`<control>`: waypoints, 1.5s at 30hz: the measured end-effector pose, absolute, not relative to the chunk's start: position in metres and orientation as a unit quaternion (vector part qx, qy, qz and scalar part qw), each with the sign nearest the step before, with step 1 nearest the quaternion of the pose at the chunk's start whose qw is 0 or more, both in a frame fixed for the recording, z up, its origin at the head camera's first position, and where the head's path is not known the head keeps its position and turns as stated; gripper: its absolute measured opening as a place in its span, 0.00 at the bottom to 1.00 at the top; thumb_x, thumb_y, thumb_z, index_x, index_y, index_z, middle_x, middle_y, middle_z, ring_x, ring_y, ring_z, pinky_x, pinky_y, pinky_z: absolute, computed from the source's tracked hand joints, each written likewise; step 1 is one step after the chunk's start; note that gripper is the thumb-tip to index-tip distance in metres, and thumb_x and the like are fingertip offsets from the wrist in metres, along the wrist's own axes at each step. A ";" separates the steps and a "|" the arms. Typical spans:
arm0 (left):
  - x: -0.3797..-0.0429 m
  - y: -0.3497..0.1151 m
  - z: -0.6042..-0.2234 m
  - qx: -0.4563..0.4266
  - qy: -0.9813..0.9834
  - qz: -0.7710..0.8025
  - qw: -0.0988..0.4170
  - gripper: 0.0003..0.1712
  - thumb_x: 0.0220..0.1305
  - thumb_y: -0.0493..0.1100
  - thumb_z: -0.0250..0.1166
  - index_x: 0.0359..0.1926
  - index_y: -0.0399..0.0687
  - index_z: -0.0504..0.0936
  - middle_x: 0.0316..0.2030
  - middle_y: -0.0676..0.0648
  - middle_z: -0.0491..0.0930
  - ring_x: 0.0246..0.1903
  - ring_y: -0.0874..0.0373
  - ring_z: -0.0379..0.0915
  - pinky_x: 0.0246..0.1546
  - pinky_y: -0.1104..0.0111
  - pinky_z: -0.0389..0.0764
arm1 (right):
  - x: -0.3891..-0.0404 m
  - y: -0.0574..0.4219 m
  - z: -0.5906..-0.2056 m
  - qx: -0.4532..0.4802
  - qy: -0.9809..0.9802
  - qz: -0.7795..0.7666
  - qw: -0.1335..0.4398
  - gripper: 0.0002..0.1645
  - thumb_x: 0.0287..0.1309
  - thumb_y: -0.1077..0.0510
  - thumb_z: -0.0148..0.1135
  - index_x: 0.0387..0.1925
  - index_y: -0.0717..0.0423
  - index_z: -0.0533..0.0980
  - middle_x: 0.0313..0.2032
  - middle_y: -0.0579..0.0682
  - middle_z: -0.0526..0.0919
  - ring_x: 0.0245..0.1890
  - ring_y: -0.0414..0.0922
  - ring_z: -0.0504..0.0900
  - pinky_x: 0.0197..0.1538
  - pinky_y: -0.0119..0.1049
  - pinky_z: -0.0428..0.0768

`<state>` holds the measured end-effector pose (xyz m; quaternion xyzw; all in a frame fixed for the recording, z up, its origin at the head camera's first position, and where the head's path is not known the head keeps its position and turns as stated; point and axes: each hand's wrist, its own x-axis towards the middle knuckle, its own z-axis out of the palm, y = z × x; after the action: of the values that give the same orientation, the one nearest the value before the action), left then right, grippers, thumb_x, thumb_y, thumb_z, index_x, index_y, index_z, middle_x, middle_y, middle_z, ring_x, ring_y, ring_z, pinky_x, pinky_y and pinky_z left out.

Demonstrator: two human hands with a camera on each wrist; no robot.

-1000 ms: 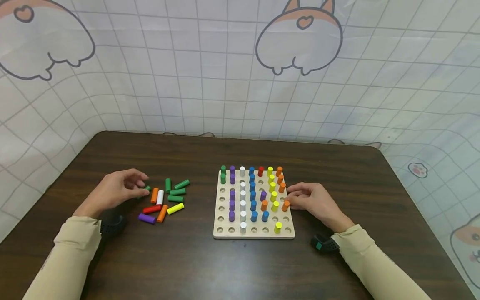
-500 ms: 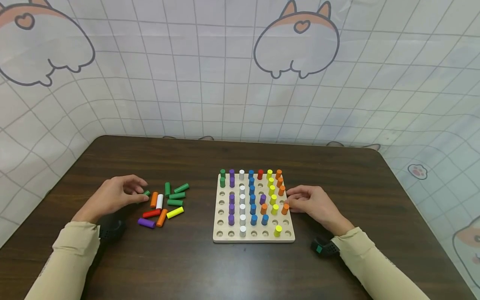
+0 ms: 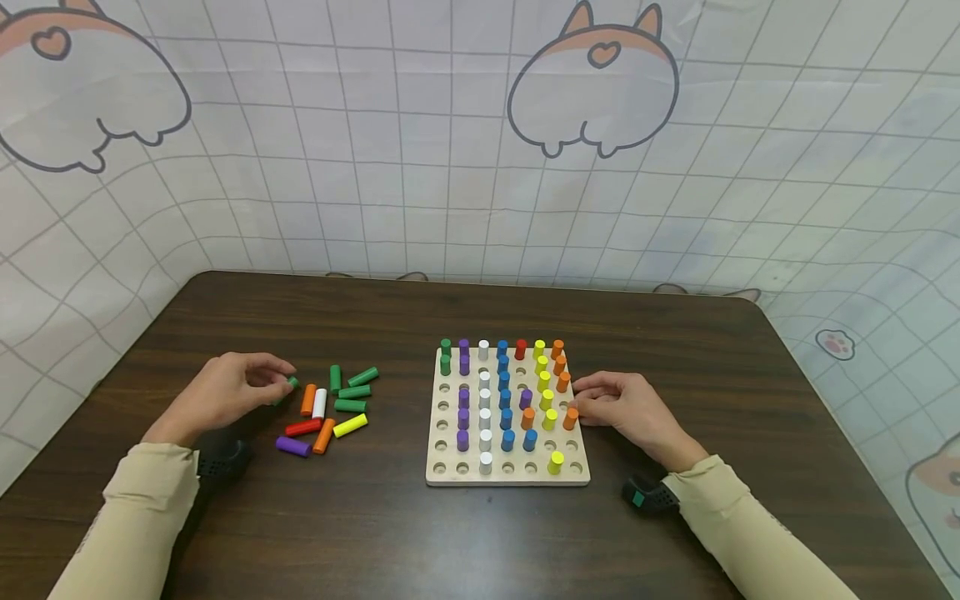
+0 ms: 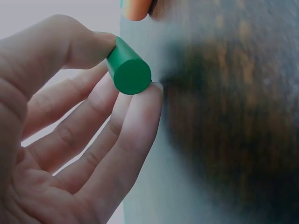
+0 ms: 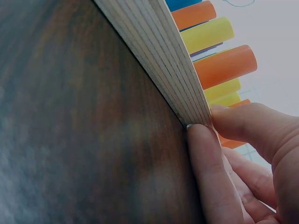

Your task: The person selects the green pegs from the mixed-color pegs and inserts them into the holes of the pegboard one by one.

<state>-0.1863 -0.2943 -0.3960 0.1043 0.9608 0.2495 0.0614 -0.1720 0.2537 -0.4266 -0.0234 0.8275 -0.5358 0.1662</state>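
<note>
1. White sheeting (image 3: 420, 158) backs the scene, softly creased, printed with a grey grid and round-bodied animals (image 3: 592, 87).
2. Dark, streaky wood grain with a dull sheen covers the table (image 3: 360, 533); its far corners are rounded.
3. Left hand (image 3: 225, 390), below a rumpled cream sleeve (image 3: 120, 517): it pinches a green peg (image 4: 132, 77) between thumb and fingertip. This smooth, flat-ended cylinder is left of the other loose ones.
4. Loose pegs (image 3: 319, 403) lie scattered on the table just beside that hand: green, orange, white, red, yellow and purple.
5. Pale board (image 3: 452, 425), squarish, with shallow round holes and striped, layered edges, well apart from the loose pegs. Upright pegs (image 3: 504, 380) fill many holes, mostly in colour columns, green at left to orange at right.
6. Right hand (image 3: 630, 412): it pinches the board's right edge, thumb at the top rim, one finger against the side.
</note>
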 end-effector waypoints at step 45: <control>-0.182 -0.257 -0.376 0.108 0.935 0.331 -0.073 0.10 0.68 0.49 0.71 0.48 0.56 0.85 0.42 0.50 0.88 0.37 0.80 0.78 0.39 0.78 0.79 | -0.171 0.252 -0.427 -0.017 0.832 -0.531 0.157 0.26 0.66 0.52 0.70 0.59 0.62 0.79 0.50 0.58 0.90 0.44 0.43 0.91 0.51 0.39 0.90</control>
<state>-0.1823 -0.2569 -0.3756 0.1082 0.9347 0.3306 -0.0730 -0.1710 0.2520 -0.4270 -0.0171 0.8323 -0.5314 0.1567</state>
